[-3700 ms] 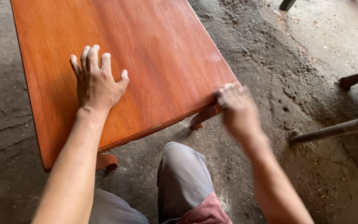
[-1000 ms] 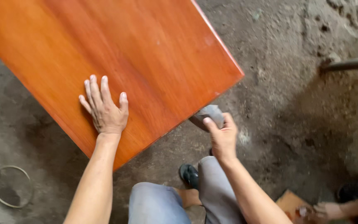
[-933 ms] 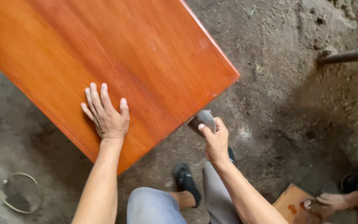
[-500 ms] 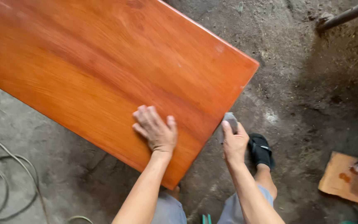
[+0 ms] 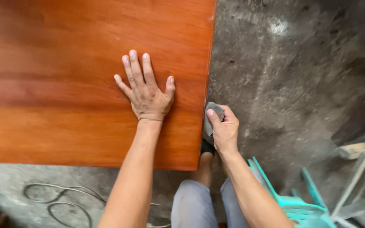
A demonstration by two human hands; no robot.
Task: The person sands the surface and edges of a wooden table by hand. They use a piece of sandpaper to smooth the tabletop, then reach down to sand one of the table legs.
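the right hand (image 5: 224, 131) grips a folded grey piece of abrasive sheet (image 5: 211, 118), thumb on top and fingers curled round it, pressing it against the right edge of a reddish-orange wooden panel (image 5: 64, 84). the sheet sits just beside that edge, partway along it, nearer the person than the middle. the left hand (image 5: 148, 95) lies flat on the panel's top face, palm down, fingers spread wide and holding nothing, close to the same edge and a little farther from the person than the right hand.

judging from this, the step in hand is rubbing the panel's edge smooth. to do it well, the pad should stay flat to the edge rather than tipping onto the glossy top, since a slip could scuff the finish. strokes should likely run along the length of the edge with even pressure, while the flat left hand keeps the panel from shifting.

the panel fills the upper left of the view; whether it rests on a bench or on legs is hidden. below it, a grey trouser leg (image 5: 191, 202) and a dark shoe (image 5: 207, 147) show. a turquoise plastic chair (image 5: 292, 198) stands by the right forearm. a looped cable (image 5: 60, 198) lies on the dusty concrete floor (image 5: 284, 76), and pale wooden pieces (image 5: 360, 147) sit at the right margin.
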